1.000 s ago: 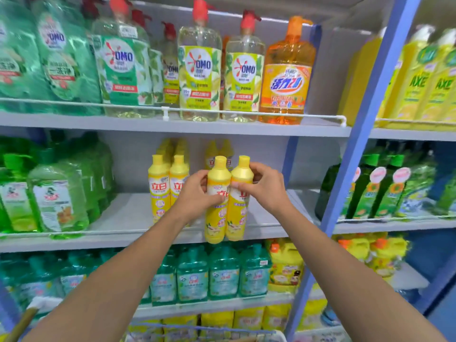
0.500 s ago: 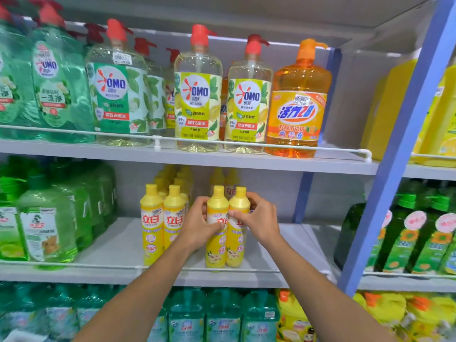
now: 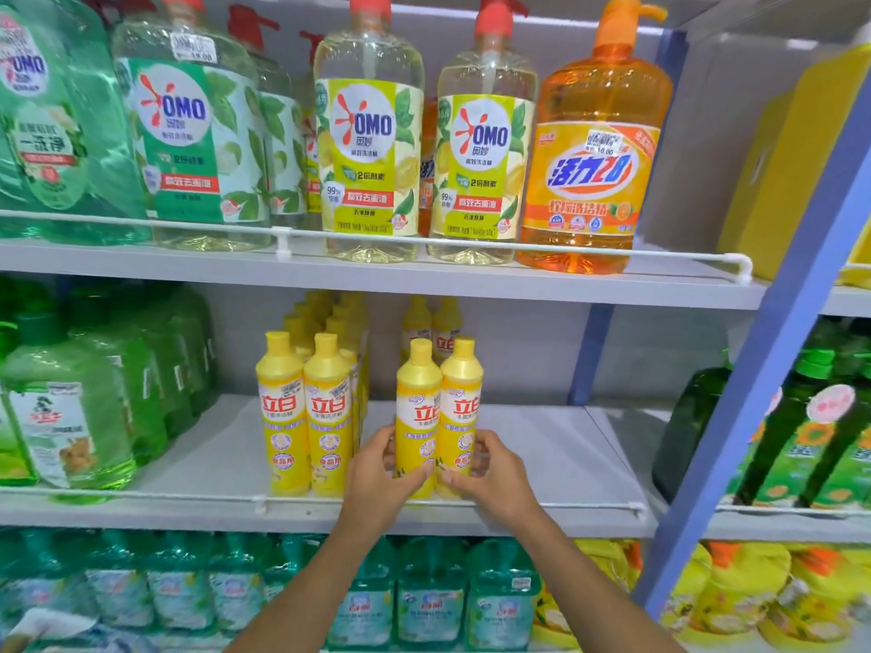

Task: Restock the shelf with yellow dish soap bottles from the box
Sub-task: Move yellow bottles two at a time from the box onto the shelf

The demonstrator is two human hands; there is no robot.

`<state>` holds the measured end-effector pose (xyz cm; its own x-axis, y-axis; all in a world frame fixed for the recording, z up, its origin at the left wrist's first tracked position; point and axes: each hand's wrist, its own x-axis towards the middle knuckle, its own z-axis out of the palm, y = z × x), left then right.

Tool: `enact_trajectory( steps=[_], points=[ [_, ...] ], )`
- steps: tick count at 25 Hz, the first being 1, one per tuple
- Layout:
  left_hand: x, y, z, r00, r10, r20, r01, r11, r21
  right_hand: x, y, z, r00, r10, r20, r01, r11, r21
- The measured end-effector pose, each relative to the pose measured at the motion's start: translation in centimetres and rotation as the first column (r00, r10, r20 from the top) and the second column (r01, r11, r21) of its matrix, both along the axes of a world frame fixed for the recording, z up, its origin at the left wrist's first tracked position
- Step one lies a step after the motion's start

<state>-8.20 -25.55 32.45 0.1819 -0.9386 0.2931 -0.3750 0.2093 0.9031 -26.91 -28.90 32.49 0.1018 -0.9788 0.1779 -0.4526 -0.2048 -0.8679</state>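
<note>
Left hand (image 3: 377, 473): thumb in front, fingers curled round the lower body of the left yellow dish soap bottle (image 3: 417, 417).
Right hand (image 3: 495, 473): same grip on the right yellow dish soap bottle (image 3: 461, 407).
Held bottles: upright, touching each other, labels facing out, at the front edge of the middle shelf (image 3: 542, 445), just behind the white wire rail (image 3: 565, 504). The hands hide the bases, so I cannot tell if they are seated.
Step, by my reading: setting this pair down and squaring it up.
Doing it well: feel both bases flat before loosening. Keep the labels forward. Slide the pair left to close the gap beside the stocked yellow row (image 3: 301, 417). Let go 1 hand at a time, since tall narrow bottles likely tip easily.
Behind: 2 more yellow bottles (image 3: 431, 322) stand well back, leaving room between.
In the way: the rail just ahead of the bases could catch them. The upper shelf (image 3: 518, 280) hangs over the caps.
Around: green dish soap jugs (image 3: 70, 417) at the left end, a blue upright (image 3: 777, 322) on the right.
Box: not in view.
</note>
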Motion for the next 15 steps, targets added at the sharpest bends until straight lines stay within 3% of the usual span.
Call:
enact_trajectory(
  steps=[7, 15],
  points=[
    [0.0, -2.1, -0.6, 0.986, 0.061, 0.157, -0.078, 0.992, 0.103, 0.8, -1.7, -1.6, 0.982, -0.075, -0.173, 0.081, 0.996, 0.029],
    [-2.1, -7.6, -1.0, 0.986, 0.16, 0.046, -0.167, 0.961, 0.222, 2.6, -6.2, -2.0, 0.975, -0.166, -0.151, 0.175, 0.983, 0.051]
  ],
)
